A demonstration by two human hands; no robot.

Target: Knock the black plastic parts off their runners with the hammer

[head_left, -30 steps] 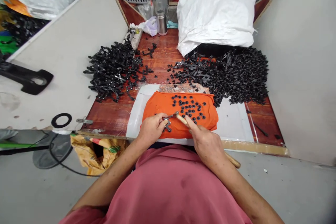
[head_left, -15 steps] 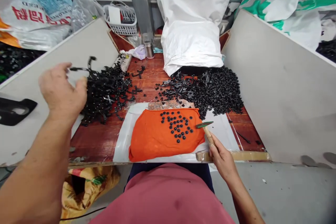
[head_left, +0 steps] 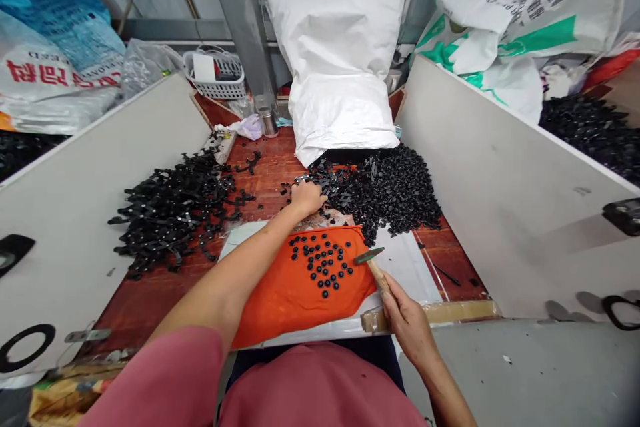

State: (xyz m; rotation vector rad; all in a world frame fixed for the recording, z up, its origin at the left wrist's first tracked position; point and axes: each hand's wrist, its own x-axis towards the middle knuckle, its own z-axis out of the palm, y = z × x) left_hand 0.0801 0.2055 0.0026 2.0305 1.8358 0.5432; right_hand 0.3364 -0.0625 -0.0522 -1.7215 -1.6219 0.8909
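Observation:
My right hand (head_left: 407,320) is wrapped round the wooden handle of a small hammer (head_left: 379,272), its dark green head just above the right edge of an orange cloth (head_left: 285,297). Several small black round parts (head_left: 326,265) sit in loose rows on that cloth. Beyond it, my left hand (head_left: 307,199) reaches to the near left edge of a heap of thin black strips and pieces (head_left: 337,187). Its fingers look curled, and what they hold is hidden. A larger heap of small black pieces (head_left: 400,190) lies to the right.
Black branched strips (head_left: 173,207) are piled at the left. Grey-white panels (head_left: 505,173) flank the reddish wooden bench (head_left: 457,257). A white sack (head_left: 345,67) stands behind the heaps. A metal flask (head_left: 269,121) and a plastic basket (head_left: 215,80) are at the back left.
My left hand has moved right, from above the left pile of strips to the middle heap. The strip by its fingers has been let go. The view has shifted; my right hand still grips the hammer.

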